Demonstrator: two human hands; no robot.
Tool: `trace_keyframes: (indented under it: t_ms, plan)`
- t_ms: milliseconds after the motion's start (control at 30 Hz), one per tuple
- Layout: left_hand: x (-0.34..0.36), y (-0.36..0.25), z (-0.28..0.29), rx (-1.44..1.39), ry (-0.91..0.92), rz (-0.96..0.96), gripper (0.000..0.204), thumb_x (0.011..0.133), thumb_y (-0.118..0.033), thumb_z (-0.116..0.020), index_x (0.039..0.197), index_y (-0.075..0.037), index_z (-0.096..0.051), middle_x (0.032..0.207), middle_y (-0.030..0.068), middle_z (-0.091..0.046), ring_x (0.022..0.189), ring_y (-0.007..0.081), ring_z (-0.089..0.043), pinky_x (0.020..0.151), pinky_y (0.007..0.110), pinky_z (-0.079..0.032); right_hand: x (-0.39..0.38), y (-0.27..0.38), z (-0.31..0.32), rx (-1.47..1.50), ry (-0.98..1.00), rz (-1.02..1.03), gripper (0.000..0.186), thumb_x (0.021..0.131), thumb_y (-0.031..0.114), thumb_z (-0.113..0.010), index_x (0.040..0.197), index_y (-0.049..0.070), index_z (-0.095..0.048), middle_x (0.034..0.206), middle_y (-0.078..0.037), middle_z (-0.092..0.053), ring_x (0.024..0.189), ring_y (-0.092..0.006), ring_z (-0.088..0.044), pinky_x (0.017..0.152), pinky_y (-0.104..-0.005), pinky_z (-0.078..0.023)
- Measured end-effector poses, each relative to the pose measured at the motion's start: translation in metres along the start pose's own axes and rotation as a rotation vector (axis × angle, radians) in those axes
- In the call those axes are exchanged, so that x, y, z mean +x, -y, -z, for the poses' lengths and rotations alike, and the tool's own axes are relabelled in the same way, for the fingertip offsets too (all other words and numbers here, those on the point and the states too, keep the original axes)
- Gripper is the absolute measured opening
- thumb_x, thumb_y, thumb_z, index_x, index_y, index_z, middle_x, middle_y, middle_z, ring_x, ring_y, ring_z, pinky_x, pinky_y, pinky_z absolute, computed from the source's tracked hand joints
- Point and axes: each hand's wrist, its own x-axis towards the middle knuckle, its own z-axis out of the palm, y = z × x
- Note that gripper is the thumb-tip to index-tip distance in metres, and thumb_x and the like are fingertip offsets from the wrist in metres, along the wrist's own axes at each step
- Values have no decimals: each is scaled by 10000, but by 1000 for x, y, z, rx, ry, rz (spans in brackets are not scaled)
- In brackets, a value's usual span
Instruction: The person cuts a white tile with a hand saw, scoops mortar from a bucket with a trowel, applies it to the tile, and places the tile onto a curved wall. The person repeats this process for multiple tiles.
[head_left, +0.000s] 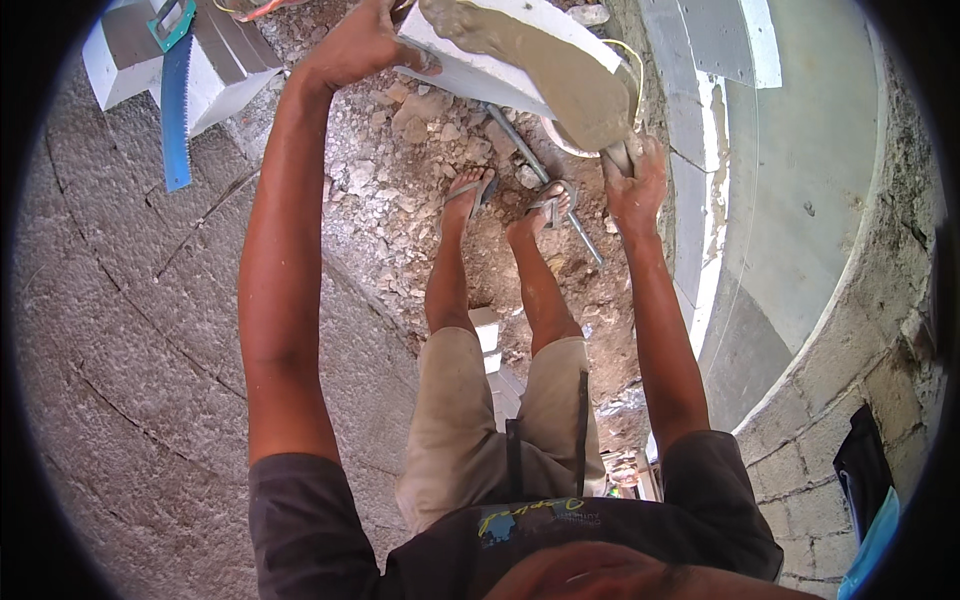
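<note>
At the far end of my reach, my left hand [352,45] grips the left end of a long white block [475,84], holding it tilted above the rubble. Wet grey mortar [525,58] coats the block's upper face. My right hand [638,188] is closed at the block's right end, around what looks like the handle of a trowel [597,118]. Mortar covers its rounded blade, which lies against the end of the block. Part of a bucket rim [568,140] shows beneath, largely hidden by the block and trowel.
A blue-bladed handsaw [175,115] with a green handle rests on white blocks [222,85] at the far left. A metal pipe [545,175] lies over the rubble [400,185] by my sandalled feet. A rough wall [150,330] rises left; a grey panelled wall [790,190] stands right.
</note>
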Motion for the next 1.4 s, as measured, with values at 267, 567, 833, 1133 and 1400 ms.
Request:
trace_keyframes:
  t_ms: [267, 567, 833, 1133, 1400]
  plan:
    - [-20, 8, 15, 23, -176, 76, 1020, 665, -31, -885, 1526, -114, -344, 1455, 108, -430, 1387, 262, -453, 1134, 414, -486, -81, -108, 8, -219, 239, -389, 413, 858, 164, -741, 1264, 120, -680, 1064, -170, -655, 1073, -394, -618, 923, -463, -522]
    - [-80, 40, 21, 24, -242, 183, 1174, 508, -63, -728, 1593, -39, -281, 1422, 173, -568, 1288, 322, -617, 1049, 411, -576, -29, -242, -136, -291, 606, -708, 579, 894, 453, -647, 1370, 130, -582, 1247, -266, -683, 1170, -456, -656, 961, -541, -520]
    - [-119, 56, 41, -140, -373, 263, 1238, 505, 22, -599, 1658, -45, -154, 1470, 165, -501, 1283, 316, -586, 1098, 413, -509, -31, -248, -188, 274, 976, -752, 507, 865, 354, -670, 1288, 75, -651, 938, -139, -680, 803, -271, -665, 607, -413, -534]
    - [-74, 20, -8, -115, -318, 241, 1203, 547, 150, -578, 1648, -130, -182, 1483, 183, -497, 1317, 338, -575, 915, 418, -644, -75, -246, -63, 797, 753, -1018, 188, 905, 141, -586, 1045, 28, -640, 764, -42, -570, 547, -127, -500, 431, -260, -391]
    - [-37, -1, -36, 41, -314, 144, 1135, 506, 127, -753, 1556, -129, -405, 1572, 52, -413, 1503, 215, -319, 1202, 366, -397, 36, -81, 129, 701, 608, -499, 281, 981, 247, -616, 1156, 38, -688, 760, 23, -552, 657, -71, -524, 551, -255, -410]
